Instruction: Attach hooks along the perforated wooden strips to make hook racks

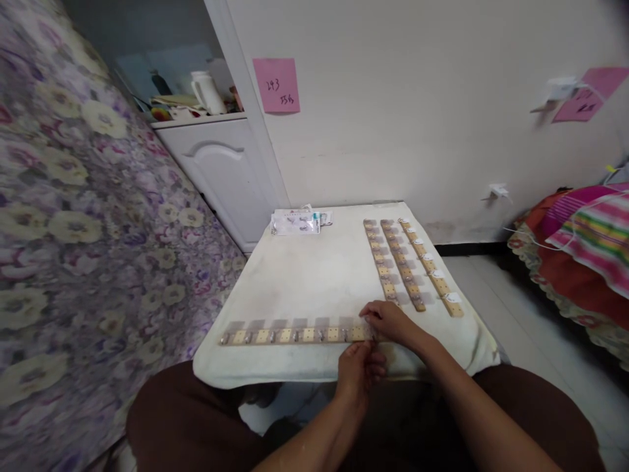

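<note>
A narrow wooden strip (285, 335) with small holes lies along the table's front edge. Several small translucent cards (299, 323) stand along it, each with a tiny shiny piece too small to make out. At the strip's right end, my right hand (392, 322) bends over the last card, thumb and fingers closed. Just below, against the strip's front edge, is my left hand (358, 368), its thumb and forefinger pinched together and the other fingers curled. Whatever sits between the fingertips of either hand is too small or hidden to name.
On the right side of the cloth-covered table (314, 275) lie three similar strips (403, 270), the outermost with white cards. Flat clear packets (295, 223) rest at the back left. A wall stands behind, a floral curtain (122, 262) at left, a bed (584, 255) at right.
</note>
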The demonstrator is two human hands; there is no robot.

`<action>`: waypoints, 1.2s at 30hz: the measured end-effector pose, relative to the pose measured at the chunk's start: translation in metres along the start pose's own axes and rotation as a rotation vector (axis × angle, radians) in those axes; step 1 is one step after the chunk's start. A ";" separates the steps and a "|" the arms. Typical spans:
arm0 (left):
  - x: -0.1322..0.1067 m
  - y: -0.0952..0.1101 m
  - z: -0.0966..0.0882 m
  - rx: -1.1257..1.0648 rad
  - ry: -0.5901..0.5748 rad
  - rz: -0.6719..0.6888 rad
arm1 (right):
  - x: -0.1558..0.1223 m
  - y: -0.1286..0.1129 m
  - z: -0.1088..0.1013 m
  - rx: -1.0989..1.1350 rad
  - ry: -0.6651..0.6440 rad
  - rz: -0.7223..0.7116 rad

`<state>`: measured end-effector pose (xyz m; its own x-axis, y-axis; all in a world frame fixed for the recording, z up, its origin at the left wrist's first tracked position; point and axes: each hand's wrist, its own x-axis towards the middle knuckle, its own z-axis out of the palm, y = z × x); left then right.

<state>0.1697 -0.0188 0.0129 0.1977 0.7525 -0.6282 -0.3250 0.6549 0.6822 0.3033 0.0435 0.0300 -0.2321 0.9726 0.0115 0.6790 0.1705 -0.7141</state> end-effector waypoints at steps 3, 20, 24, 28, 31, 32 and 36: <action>0.001 -0.002 0.002 0.015 0.026 0.027 | -0.002 -0.001 0.001 -0.024 -0.002 0.001; 0.001 0.000 0.009 0.091 0.110 0.041 | -0.009 -0.004 -0.011 0.009 -0.037 0.001; 0.000 0.001 0.009 0.088 0.103 0.049 | -0.011 -0.003 -0.010 0.003 -0.031 -0.006; 0.002 0.000 0.008 0.088 0.104 0.051 | -0.011 -0.001 -0.008 0.001 -0.015 -0.007; 0.002 -0.001 0.008 0.089 0.111 0.050 | -0.010 0.001 -0.006 -0.001 -0.012 0.007; 0.002 -0.001 0.008 0.091 0.111 0.050 | -0.010 0.002 -0.006 -0.003 -0.013 0.009; 0.001 0.000 0.009 0.102 0.111 0.058 | -0.008 0.006 -0.003 -0.006 -0.015 0.030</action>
<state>0.1782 -0.0174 0.0162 0.0763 0.7809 -0.6200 -0.2362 0.6183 0.7496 0.3116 0.0375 0.0275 -0.2224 0.9748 -0.0201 0.6897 0.1427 -0.7099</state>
